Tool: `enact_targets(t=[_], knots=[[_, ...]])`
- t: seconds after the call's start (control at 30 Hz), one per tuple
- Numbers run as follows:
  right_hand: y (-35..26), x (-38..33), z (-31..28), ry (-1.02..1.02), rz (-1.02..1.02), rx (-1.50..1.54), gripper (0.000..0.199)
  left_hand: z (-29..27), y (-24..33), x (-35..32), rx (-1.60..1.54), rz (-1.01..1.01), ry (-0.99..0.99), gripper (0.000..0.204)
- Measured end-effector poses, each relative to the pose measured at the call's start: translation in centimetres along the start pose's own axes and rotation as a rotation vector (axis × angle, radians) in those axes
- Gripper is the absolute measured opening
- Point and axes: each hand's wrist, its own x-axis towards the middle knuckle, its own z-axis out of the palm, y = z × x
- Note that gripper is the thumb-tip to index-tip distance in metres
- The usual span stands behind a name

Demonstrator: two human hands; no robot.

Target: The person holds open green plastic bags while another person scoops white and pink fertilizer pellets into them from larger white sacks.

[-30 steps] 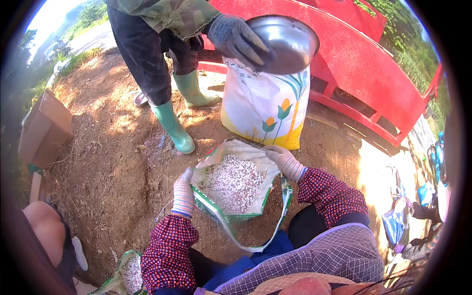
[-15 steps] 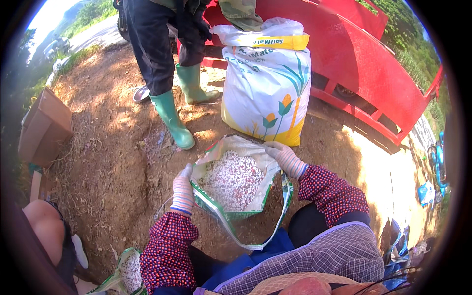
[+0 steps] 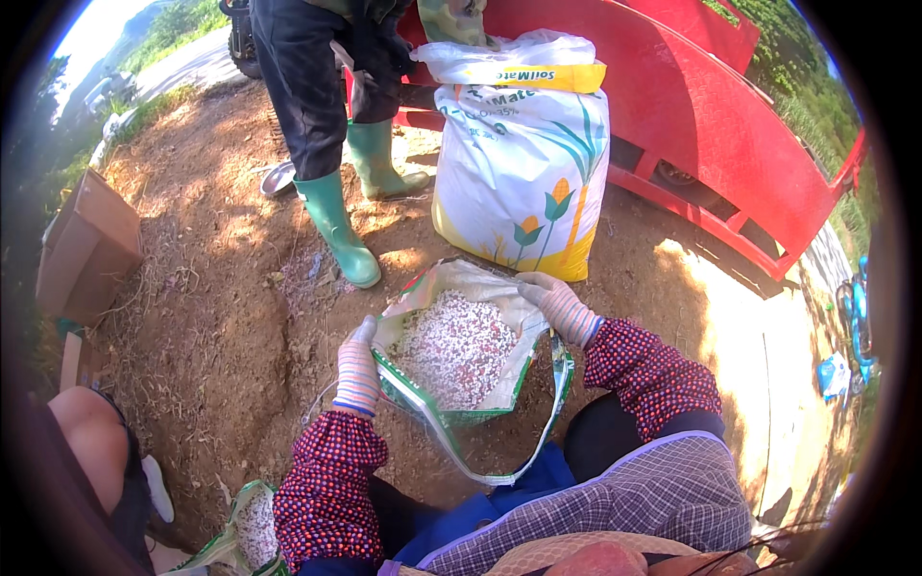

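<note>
An open green-edged sack (image 3: 451, 422) holding white and pink granules (image 3: 453, 348) stands in front of me. My left hand (image 3: 357, 365), in a striped knit glove, grips the sack's left rim. My right hand (image 3: 557, 305), gloved the same way, holds the far right rim, keeping the mouth spread. Both sleeves are red with dark dots. Beyond the sack stands a tall white and yellow bag (image 3: 523, 163) with a plant picture, upright on the dirt.
Another person in dark trousers and green rubber boots (image 3: 336, 226) stands at the back by a red trailer (image 3: 711, 106). A cardboard box (image 3: 84, 245) lies at the left. A second sack of granules (image 3: 245, 523) sits at my lower left. The ground is dry dirt.
The other person lifted the metal bowl away from the white bag and out of view, and stepped back. My hands stay on the sack's rim.
</note>
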Motion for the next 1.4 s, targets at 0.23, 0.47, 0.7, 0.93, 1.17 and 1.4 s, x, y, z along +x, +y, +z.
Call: enact_targets(t=[0.23,0.47,0.7,0.93,1.17,1.4], knots=[[0.1,-0.2,0.1,0.001,-0.001,0.018,0.045,0.1,0.0,-0.4,0.004,0.035,0.002,0.042],[0.5,-0.2,-0.2,-0.008,0.037,0.067,0.046,0.3,-0.1,-0.2,0.013,0.002,-0.003,0.039],[-2.7,-1.1,1.3,-0.156,0.088,-0.254,0.05,-0.8,0.5,-0.8,0.113,0.031,0.009,0.05],[1.2,1.5,-3.1,0.09,0.071,-0.01,0.048,-0.5,1.2,1.4,-0.246,-0.119,-0.033,0.039],[-1.3,-2.2,-2.9,0.206,-0.117,-0.102,0.049,3.2,2.9,-2.4,-0.073,0.175,-0.019,0.03],[-1.3,-1.6,-5.1,0.257,-0.038,0.367,0.051,2.3,4.8,-1.9,-0.093,0.153,-0.172,0.031]])
